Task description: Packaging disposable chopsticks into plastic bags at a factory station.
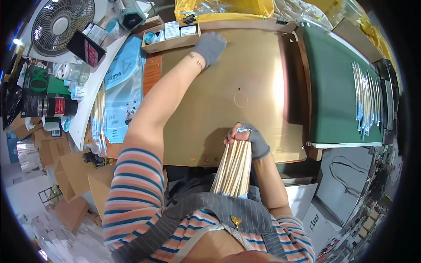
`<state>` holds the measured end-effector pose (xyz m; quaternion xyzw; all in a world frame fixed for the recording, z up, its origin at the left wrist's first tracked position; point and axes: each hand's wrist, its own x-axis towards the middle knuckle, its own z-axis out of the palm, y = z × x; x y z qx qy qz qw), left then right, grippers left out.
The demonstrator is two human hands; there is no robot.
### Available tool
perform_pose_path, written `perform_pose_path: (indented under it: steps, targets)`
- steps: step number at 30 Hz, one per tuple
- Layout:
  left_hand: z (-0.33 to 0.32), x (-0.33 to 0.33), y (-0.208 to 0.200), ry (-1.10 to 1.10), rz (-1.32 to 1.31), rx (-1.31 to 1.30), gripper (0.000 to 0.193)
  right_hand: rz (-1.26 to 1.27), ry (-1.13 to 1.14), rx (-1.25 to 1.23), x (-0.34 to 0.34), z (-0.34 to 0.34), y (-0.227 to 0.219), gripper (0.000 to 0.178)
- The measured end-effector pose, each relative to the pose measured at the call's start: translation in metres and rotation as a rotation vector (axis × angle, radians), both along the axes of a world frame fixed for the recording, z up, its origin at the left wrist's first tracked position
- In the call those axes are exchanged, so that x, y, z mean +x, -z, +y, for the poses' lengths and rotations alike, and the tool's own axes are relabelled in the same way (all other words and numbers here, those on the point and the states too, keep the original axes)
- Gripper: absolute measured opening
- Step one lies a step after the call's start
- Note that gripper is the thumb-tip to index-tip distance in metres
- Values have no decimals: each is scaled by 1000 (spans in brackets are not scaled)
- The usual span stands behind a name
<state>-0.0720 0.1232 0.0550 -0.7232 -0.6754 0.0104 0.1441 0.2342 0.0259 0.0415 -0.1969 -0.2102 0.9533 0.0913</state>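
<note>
My right hand [256, 142], in a grey fingerless glove, is closed round the end of a thick bundle of chopsticks [233, 168] in clear wrappers. The bundle slants down against my apron. My left hand [210, 48], also gloved in grey, reaches to the far edge of the brown board [197, 114]. It is beside the cardboard tray, smeared by motion, and its fingers do not show clearly. By its fingertips lies a faint yellowish loop, perhaps a rubber band. A thin rubber band [241, 100] lies on the board, just below a small dark red spot.
A cardboard tray [173, 44] with small boxes stands at the far left. Blue printed plastic bags [120, 92] and more chopsticks [99, 118] lie left of the board. Wrapped chopsticks [366, 101] rest on a green surface [331, 87] at right. A fan [61, 26] stands far left.
</note>
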Motion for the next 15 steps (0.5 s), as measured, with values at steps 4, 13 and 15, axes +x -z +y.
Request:
perform_pose_path:
  steps: [4,13,15]
  targets:
    - [57,12,-3,27,174,-349,15,-18,49,-16,11,12,9,13]
    - [39,33,-19,50,-220,-193,18,-19,129,3,30,14,15,14]
    - [-6,64,-32,138,-336,-367,22,-18,168,16,37,11,12,13]
